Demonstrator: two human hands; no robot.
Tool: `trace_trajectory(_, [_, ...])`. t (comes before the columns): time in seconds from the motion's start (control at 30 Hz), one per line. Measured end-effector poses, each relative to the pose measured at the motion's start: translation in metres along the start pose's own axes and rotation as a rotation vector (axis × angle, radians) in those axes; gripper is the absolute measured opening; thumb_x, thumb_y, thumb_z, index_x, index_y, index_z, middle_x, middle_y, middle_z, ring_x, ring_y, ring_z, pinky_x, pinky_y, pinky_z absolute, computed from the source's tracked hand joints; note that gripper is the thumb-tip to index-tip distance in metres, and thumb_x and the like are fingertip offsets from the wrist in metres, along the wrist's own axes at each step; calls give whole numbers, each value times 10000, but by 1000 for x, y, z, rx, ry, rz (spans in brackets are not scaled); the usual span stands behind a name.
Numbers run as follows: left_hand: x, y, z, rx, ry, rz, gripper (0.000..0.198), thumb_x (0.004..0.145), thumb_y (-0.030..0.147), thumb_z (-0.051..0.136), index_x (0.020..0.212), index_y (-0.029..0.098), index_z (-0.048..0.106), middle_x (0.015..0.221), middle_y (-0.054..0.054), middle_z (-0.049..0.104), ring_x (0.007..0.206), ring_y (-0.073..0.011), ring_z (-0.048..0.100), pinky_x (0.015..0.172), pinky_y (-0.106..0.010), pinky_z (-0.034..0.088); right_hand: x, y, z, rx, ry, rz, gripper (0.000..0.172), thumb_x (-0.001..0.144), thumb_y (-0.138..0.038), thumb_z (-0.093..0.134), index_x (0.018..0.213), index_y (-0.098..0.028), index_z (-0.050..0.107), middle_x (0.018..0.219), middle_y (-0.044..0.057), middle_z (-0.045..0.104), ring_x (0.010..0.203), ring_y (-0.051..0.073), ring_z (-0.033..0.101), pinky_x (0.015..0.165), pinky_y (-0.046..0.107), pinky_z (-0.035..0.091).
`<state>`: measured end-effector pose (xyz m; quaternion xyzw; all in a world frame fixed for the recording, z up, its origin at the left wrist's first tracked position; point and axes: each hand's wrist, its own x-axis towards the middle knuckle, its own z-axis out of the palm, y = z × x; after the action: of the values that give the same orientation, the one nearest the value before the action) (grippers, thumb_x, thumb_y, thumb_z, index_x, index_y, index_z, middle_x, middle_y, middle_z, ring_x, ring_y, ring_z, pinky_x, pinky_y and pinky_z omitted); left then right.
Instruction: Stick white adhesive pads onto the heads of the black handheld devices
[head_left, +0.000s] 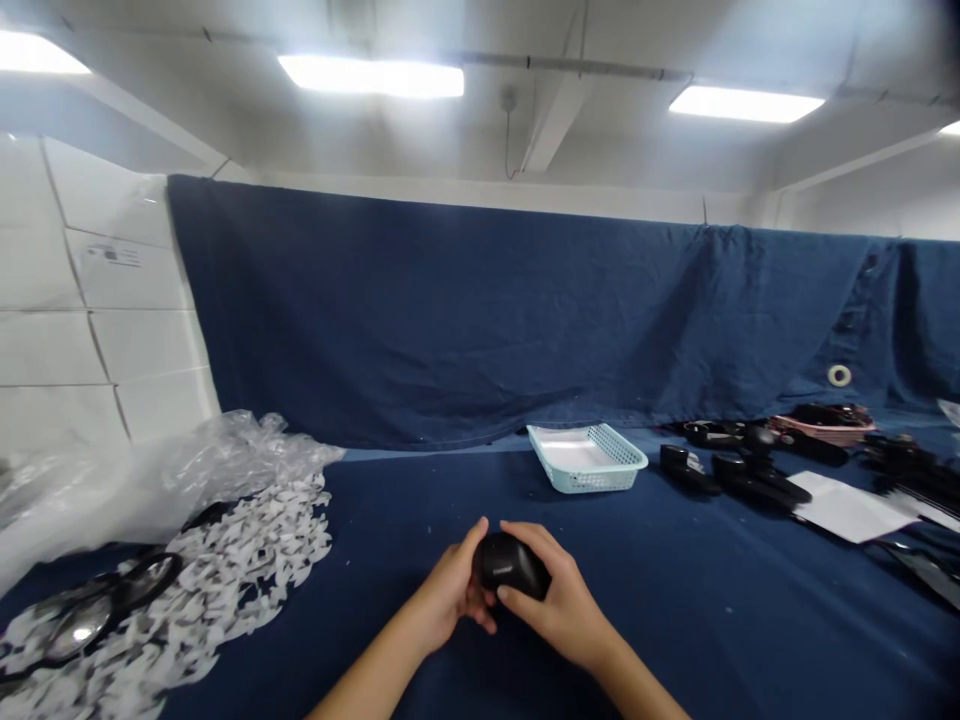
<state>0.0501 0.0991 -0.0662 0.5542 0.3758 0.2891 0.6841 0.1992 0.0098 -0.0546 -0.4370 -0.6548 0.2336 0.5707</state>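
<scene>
A small rounded black case [510,565] sits between my hands, just above the blue cloth of the table. My left hand [450,590] cups its near left side, with the fingers curled underneath. My right hand [555,600] wraps over its right side, thumb along the top. Much of its underside is hidden by my fingers, and I cannot tell what kind of case it is.
A pale blue plastic basket [586,458] stands ahead. Black devices [754,475] and white paper [847,506] lie to the right. On the left are crumpled clear plastic [225,480], white scraps [225,590] and black-rimmed round lenses [82,620]. Dark blue cloth [450,320] hangs behind.
</scene>
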Motion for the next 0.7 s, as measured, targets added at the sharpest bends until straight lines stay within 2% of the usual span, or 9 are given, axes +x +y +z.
trace_trajectory(0.13, [-2, 2, -7, -16, 14, -120, 687, 816, 771, 412, 806, 130, 659, 395, 18, 506, 274, -101, 404, 344, -308, 526, -2, 0, 5, -158, -98, -54, 614, 730, -133, 684, 1310, -299, 568, 1378, 89, 515, 1274, 283, 481, 1097, 462, 348])
trace_trajectory(0.3, [-4, 8, -10, -20, -4, -163, 619, 793, 760, 476, 822, 163, 639, 376, 67, 449, 258, -85, 368, 328, -275, 516, -3, -2, 5, -308, -145, -127, 621, 761, -134, 648, 1337, -326, 521, 1405, 68, 505, 1303, 271, 454, 1112, 494, 324])
trace_trajectory(0.4, [-5, 10, -10, -12, -48, -184, 642, 788, 779, 454, 840, 167, 642, 359, 79, 423, 230, -76, 316, 304, -279, 502, -3, -6, 5, -348, -163, -160, 605, 751, -92, 611, 1301, -334, 534, 1391, 53, 517, 1293, 267, 459, 1104, 504, 325])
trace_trajectory(0.6, [-3, 4, -10, -25, -89, -141, 662, 814, 769, 432, 856, 141, 637, 414, 20, 516, 302, -108, 438, 375, -295, 535, -6, -3, 7, -323, -120, -124, 648, 723, -52, 588, 1304, -331, 523, 1387, 51, 497, 1281, 263, 459, 1102, 474, 340])
trace_trajectory(0.7, [-3, 1, -9, -48, -120, -79, 638, 830, 748, 444, 870, 136, 619, 533, -31, 599, 408, -140, 548, 445, -310, 553, -6, 3, 9, -284, -53, -83, 647, 729, -77, 609, 1327, -306, 514, 1373, 70, 494, 1274, 261, 463, 1093, 436, 363])
